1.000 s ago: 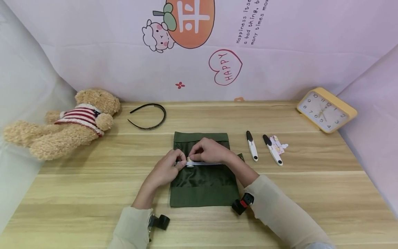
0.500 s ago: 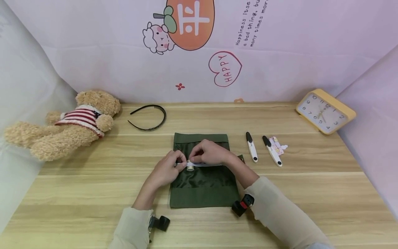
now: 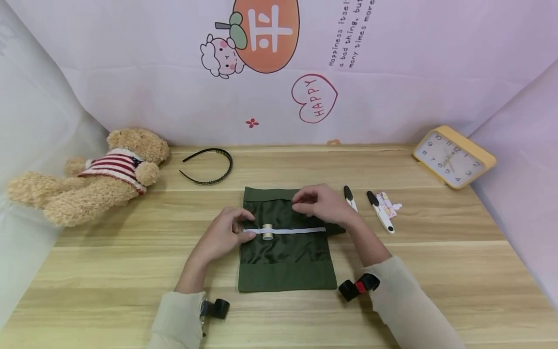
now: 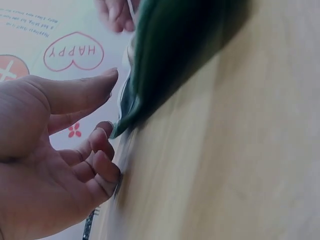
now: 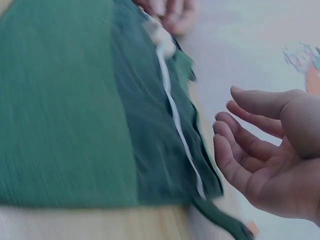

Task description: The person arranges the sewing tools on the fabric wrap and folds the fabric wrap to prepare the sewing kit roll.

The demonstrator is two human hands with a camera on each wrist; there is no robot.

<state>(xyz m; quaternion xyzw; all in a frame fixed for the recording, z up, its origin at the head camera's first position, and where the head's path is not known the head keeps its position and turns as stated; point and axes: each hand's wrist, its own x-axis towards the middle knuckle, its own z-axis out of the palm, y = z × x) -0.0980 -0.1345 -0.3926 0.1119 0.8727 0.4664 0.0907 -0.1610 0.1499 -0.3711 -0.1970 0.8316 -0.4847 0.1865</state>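
Note:
A dark green cloth organizer (image 3: 287, 277) lies spread flat on the table. Across its middle runs a white elastic band (image 3: 301, 231), and a small cream spool-like cylinder (image 3: 268, 237) sits tucked under it towards the left. My left hand (image 3: 222, 232) is at the organizer's left edge, thumb close to the band's end. In the left wrist view its thumb and fingers stand apart with nothing pinched. Above the organizer's upper right part hovers my right hand (image 3: 324, 204); the right wrist view shows its fingers loosely bent and holding nothing.
Right of the organizer lie two black-and-white thread snips (image 3: 350, 198), (image 3: 381, 213), the nearer one partly hidden by my right hand. A small patterned card (image 3: 388, 203) lies beside the other. Farther back are a yellow clock (image 3: 453, 157), a black headband (image 3: 228, 165) and a teddy bear (image 3: 100, 194).
Both hands have let go of the band and spool-like cylinder. My right hand has moved up and to the right, the left slightly leftward with its fingers parted. The cylinder stays under the band.

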